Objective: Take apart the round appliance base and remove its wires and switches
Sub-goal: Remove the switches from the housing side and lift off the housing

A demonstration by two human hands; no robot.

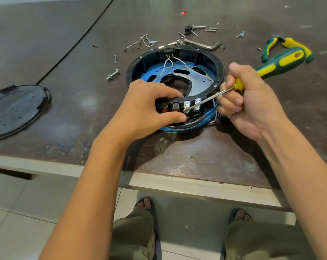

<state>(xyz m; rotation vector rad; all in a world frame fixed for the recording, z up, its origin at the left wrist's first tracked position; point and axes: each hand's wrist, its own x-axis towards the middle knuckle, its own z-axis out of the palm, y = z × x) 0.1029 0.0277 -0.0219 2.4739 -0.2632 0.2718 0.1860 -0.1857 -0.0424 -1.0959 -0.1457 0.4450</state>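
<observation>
The round appliance base [219,66], a black ring with a blue inner plate, lies open on the table's middle. White wires [167,67] run from a connector at its far rim across the plate. My left hand [147,107] grips the near rim, thumb and fingers around a block of switches [174,107] with red buttons. My right hand [252,102] holds a green and yellow screwdriver [279,64], whose metal tip touches the switch block beside my left thumb.
A black round cover [14,109] lies at the table's left. Loose screws and bolts [113,74] are scattered behind the base, with a metal bracket [202,45]. Green and yellow pliers [282,45] lie at the back right. The table's front edge [177,182] is close to me.
</observation>
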